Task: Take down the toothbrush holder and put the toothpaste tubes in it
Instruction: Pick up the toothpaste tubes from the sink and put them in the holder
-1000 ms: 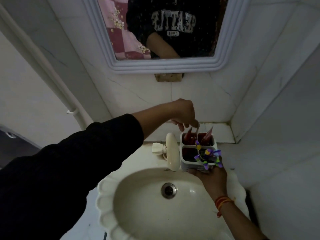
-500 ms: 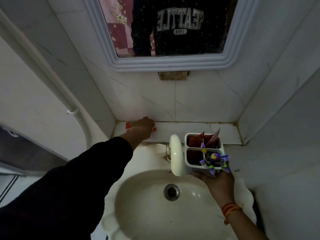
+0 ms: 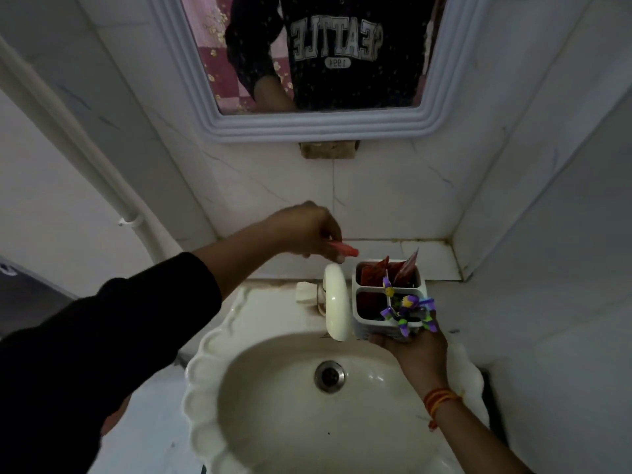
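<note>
A white toothbrush holder [image 3: 359, 314] with several compartments rests on my right hand [image 3: 412, 350], held from below over the sink's right rim. Red toothpaste tubes [image 3: 407, 268] stick up from its far compartments, and purple-green toothbrush heads [image 3: 408, 311] stick out of its near right one. My left hand [image 3: 304, 232] hovers above the tap, just left of the holder, shut on a small red toothpaste tube [image 3: 343, 249] whose end points toward the holder.
A cream tap [image 3: 337, 304] stands right beside the holder on the white scalloped sink [image 3: 205, 378]. A tiled ledge [image 3: 441, 265] runs behind, with walls close on the right. A mirror [image 3: 321, 128] hangs above; a pipe [image 3: 113, 186] runs down the left wall.
My left hand left the holder, reached to the ledge at the left, took a red tube there, and has now come back toward the holder with it. The holder stayed in my right hand.
</note>
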